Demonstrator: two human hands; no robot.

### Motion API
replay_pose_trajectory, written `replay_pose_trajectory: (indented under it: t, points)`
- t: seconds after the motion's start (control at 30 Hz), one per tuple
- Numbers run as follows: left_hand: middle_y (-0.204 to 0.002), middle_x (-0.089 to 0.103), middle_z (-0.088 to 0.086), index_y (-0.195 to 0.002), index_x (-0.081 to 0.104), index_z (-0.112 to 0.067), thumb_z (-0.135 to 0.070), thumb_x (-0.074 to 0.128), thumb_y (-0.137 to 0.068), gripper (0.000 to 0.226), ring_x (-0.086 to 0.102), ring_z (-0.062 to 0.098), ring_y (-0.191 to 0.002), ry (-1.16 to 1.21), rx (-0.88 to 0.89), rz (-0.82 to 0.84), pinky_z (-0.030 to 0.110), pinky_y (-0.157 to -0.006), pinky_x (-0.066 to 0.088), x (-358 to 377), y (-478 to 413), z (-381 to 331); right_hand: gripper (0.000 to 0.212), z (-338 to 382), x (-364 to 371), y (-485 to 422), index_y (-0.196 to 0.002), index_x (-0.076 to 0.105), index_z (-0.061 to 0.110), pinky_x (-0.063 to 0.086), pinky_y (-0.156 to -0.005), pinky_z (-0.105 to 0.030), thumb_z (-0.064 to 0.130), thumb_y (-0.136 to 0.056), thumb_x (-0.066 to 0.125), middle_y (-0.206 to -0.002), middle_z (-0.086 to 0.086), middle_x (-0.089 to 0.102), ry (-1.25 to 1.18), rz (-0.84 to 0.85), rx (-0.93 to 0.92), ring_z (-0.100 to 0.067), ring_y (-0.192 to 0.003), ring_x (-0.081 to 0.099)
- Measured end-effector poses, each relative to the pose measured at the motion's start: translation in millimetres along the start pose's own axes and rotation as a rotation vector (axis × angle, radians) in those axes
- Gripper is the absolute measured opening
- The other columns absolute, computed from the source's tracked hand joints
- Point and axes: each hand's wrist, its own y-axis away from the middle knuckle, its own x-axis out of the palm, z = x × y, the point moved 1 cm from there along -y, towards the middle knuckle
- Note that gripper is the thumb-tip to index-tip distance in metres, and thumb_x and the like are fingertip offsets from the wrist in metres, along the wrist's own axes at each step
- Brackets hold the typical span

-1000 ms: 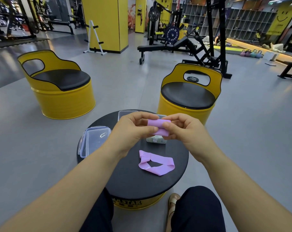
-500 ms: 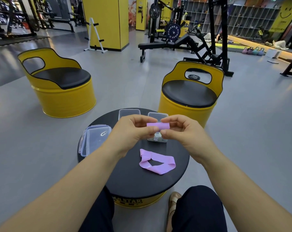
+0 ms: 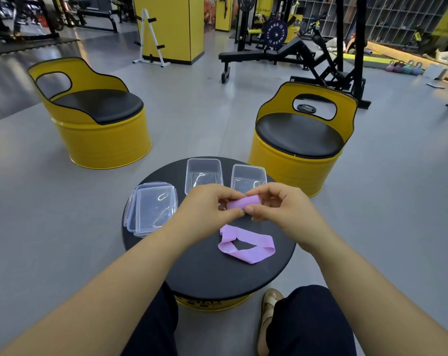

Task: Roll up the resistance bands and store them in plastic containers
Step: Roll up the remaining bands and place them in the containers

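Left hand (image 3: 207, 209) on one end, right hand (image 3: 284, 209) on the other, both pinching a tightly rolled purple band (image 3: 243, 202) just above the bench (image 3: 205, 273). Looks about done with the rolling on this one. Next, probably: keep squeezing to stop any unspooling, then drop into the open container (image 3: 203, 176) right behind. Second band (image 3: 246, 246) lying loose on the bench nearer in, not rolled yet.

grey gym floor (image 3: 205, 119), yellow barrel chairs (image 3: 97, 116), weight bench (image 3: 264, 56).
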Motion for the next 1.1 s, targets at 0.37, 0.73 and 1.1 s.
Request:
replay_pose_trajectory:
  t: [0.37, 0.73, 1.1]
  points:
    - [-0.079, 0.061, -0.013, -0.09, 0.068, -0.021, -0.02, 0.07, -0.08, 0.01, 0.055, -0.001, -0.074, -0.114, 0.025, 0.052, 0.014, -0.069, 0.043, 5, -21, 39, 0.026, -23, 16, -28, -0.09, 0.071, 0.029, 0.055, -0.084, -0.038, 0.007, -0.077, 0.074, -0.09, -0.009, 0.07, 0.02, 0.085, 0.063, -0.027, -0.084, 0.066]
    - [-0.079, 0.064, -0.001, -0.08, 0.068, -0.021, -0.022, 0.074, -0.077, 0.006, 0.056, 0.009, -0.076, -0.07, -0.157, -0.106, 0.028, -0.073, 0.047, 5, -44, 130, 0.017, -68, 73, -96, -0.091, 0.067, 0.029, 0.057, -0.076, -0.025, 0.017, -0.08, 0.073, -0.081, -0.001, 0.073, 0.002, 0.193, 0.143, -0.015, -0.073, 0.07]
    - [-0.08, 0.063, -0.018, -0.085, 0.07, -0.027, -0.02, 0.082, -0.067, 0.023, 0.055, -0.006, -0.076, 0.027, -0.441, -0.053, 0.005, -0.069, 0.04, -6, -53, 256, 0.019, -136, 161, -179, -0.088, 0.068, 0.025, 0.054, -0.078, -0.016, 0.007, -0.082, 0.07, -0.096, -0.008, 0.07, 0.049, 0.377, 0.208, -0.009, -0.08, 0.069]
